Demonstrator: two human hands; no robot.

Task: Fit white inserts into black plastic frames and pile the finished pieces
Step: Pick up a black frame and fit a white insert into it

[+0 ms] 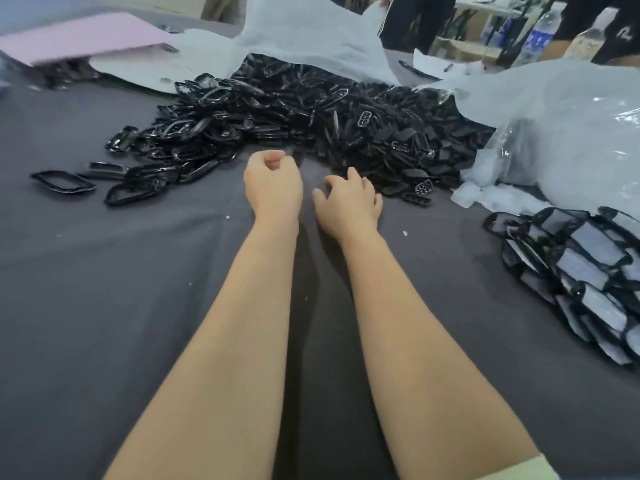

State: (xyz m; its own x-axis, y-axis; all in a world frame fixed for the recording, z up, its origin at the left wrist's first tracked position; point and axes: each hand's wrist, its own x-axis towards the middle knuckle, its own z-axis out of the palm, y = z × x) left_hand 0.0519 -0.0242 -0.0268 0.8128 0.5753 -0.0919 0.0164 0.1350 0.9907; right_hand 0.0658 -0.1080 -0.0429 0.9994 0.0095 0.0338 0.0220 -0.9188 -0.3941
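Facing the black frames (294,109), we curl our left hand (273,183) closed (around anything? we cannot tell); our right hand (349,200) spreads its fingers loosely.

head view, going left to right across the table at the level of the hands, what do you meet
lone black frame → left hand → right hand → pile of finished pieces
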